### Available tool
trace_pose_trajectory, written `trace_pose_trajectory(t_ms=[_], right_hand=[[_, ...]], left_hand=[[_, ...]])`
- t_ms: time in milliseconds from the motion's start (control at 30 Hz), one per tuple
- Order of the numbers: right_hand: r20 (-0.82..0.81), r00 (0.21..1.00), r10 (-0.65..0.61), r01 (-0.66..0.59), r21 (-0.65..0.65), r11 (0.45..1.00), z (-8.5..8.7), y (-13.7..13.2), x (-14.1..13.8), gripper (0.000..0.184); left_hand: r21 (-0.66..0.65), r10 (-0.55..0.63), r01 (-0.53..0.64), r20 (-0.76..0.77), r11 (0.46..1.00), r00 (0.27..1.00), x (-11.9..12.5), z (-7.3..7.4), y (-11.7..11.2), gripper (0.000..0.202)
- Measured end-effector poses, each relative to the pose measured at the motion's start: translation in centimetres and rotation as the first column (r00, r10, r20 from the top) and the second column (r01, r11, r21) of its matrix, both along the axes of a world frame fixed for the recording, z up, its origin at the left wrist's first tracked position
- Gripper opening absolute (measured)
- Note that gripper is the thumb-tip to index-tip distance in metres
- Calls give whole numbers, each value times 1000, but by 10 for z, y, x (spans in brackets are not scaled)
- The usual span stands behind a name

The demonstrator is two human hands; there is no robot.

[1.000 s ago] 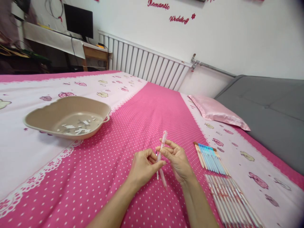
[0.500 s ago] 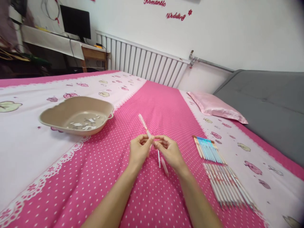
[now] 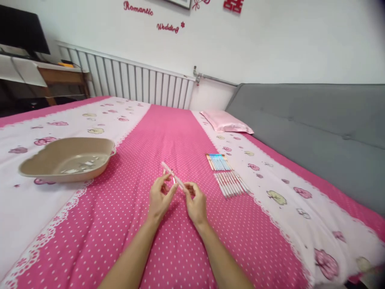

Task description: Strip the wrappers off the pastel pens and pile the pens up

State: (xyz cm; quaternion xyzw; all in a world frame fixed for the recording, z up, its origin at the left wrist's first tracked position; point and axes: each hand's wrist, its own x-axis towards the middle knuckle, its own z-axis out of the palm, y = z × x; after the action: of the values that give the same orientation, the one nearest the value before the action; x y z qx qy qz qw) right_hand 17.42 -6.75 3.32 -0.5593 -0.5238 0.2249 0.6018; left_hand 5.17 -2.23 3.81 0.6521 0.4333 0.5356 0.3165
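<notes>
In the head view, a slim pale pink pen slants up and to the left. My right hand is closed, its thumb and fingers pinching the pen's lower right end. Below and left of the pen, my left hand is curled with its thumb near the barrel. A thin white strip shows between that thumb and the fingers; its full shape is partly hidden. To the right, a row of white and pink pens lies side by side below a row of blue and peach pens.
A beige basin with small white scraps inside stands on the left of the pink dotted bedspread. Farther back are a pink pillow, a grey headboard and a white radiator.
The view has turned to the right. My hands have moved apart a little, and the pen now points at my right hand. The pink piece that hung below my hands no longer shows.
</notes>
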Motion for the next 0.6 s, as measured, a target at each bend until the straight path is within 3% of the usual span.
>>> trace_pose_trajectory(t_ms=[100, 167, 233, 333, 467, 600], right_hand=[[6, 970, -241, 241, -83, 967, -20, -34, 27, 27], [77, 947, -311, 319, -123, 940, -29, -54, 49, 29], [167, 911, -376, 401, -157, 903, -35, -71, 68, 30], [331, 845, -420, 488, -159, 858, -39, -87, 87, 26], [444, 806, -392, 502, -160, 850, -40, -95, 93, 22], [519, 723, -456, 601, -148, 785, -38, -99, 90, 24]], left_hand=[[110, 174, -151, -250, 982, 952, -25, -11, -27, 43], [154, 282, -241, -362, 958, 889, -47, -16, -40, 40], [234, 340, -256, -475, 938, 812, -70, -19, -48, 39], [265, 306, -166, -676, 950, 671, -102, -18, -50, 45], [215, 236, -97, -860, 972, 453, -143, -17, -38, 59], [141, 175, -119, -915, 983, 362, -171, -22, -23, 73]])
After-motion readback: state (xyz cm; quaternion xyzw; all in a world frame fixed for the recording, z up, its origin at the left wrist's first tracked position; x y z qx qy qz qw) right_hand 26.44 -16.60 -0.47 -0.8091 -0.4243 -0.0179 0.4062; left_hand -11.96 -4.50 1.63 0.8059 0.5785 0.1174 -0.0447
